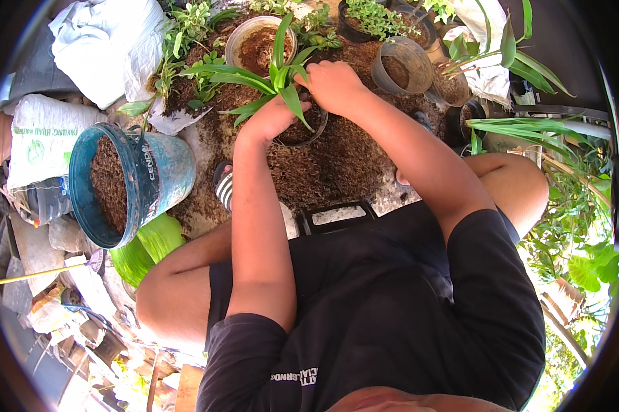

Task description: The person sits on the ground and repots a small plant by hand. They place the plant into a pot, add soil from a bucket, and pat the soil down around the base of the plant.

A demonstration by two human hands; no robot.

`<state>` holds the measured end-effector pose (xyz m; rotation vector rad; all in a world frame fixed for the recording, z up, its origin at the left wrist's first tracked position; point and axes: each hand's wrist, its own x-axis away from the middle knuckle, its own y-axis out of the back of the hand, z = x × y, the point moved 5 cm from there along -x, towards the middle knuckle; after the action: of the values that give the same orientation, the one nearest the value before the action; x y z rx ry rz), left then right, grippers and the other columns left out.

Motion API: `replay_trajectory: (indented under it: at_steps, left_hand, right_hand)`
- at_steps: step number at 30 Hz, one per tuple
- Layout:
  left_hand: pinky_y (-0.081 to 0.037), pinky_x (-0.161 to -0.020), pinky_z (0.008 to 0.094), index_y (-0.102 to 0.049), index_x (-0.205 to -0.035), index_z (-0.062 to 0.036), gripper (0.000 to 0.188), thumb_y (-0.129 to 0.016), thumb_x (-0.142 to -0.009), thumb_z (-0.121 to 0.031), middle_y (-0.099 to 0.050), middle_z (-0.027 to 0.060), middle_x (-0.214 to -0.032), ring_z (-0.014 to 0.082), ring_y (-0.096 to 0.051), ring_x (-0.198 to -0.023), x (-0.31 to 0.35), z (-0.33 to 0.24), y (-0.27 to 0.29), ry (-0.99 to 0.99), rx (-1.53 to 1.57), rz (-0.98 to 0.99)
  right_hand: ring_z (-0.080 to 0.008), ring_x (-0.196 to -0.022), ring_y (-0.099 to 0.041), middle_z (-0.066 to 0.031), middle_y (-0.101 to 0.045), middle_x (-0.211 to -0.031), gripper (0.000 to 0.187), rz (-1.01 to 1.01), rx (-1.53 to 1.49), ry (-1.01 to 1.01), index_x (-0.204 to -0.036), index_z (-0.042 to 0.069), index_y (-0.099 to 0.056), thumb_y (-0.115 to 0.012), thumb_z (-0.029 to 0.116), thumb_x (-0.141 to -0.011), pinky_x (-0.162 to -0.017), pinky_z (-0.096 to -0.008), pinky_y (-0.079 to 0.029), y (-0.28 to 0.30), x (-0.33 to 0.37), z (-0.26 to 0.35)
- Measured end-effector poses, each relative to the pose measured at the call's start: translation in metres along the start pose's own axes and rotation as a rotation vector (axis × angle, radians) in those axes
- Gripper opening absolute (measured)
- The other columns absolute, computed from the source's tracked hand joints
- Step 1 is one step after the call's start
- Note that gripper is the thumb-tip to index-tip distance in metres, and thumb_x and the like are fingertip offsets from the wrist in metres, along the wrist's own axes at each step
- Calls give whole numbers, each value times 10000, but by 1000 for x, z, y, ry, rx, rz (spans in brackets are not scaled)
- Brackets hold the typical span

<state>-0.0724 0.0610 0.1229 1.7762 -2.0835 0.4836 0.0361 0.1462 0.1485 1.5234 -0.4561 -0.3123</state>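
A young green plant (272,77) with long strap leaves stands in a small dark pot (308,132) set on a heap of brown fibrous soil (330,168). My left hand (268,118) is closed around the base of the plant at the pot's left rim. My right hand (333,86) sits just above the pot at the plant's right side. Its fingers are curled in against the stem, and what lies under them is hidden.
A blue bucket (155,175) full of brown soil lies tipped at the left, over a green pot (148,247). Clear plastic pots (258,42) (407,65) with soil stand behind. A black tray (333,216) lies by my knees, white sacks (103,41) at the back left, leafy plants (529,130) to the right.
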Motion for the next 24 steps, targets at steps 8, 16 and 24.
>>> replay_trajectory:
  at_steps: [8,16,24]
  left_hand:
    - [-411,-1046,356,-197,-1653,-116,834,-646,-963,-249,-409,103,-1580,194,-480,-1292,-4,-2,0,-34,-8,-37]
    - [-382,-1132,362,-479,-1476,8,569,-643,-992,-243,-556,159,-1457,250,-510,-1352,7,-12,2,9,85,-185]
    - [-359,-1186,470,-139,-1648,-67,874,-635,-1013,-404,-309,158,-1647,276,-348,-1501,-4,6,9,112,37,-68]
  right_hand:
    - [-320,-965,-710,-115,-684,-997,220,-42,-256,-74,-1073,74,-711,-646,162,-883,-779,-473,-587,7,2,-9]
    - [-382,-1136,-656,-199,-672,-1263,366,646,-445,132,-1168,60,-708,-579,201,-856,-980,-489,-526,-66,30,71]
    - [-334,-1372,-518,-238,-452,-1549,999,644,-397,218,-1517,-77,-379,-697,603,-857,-1118,-419,-444,-104,19,103]
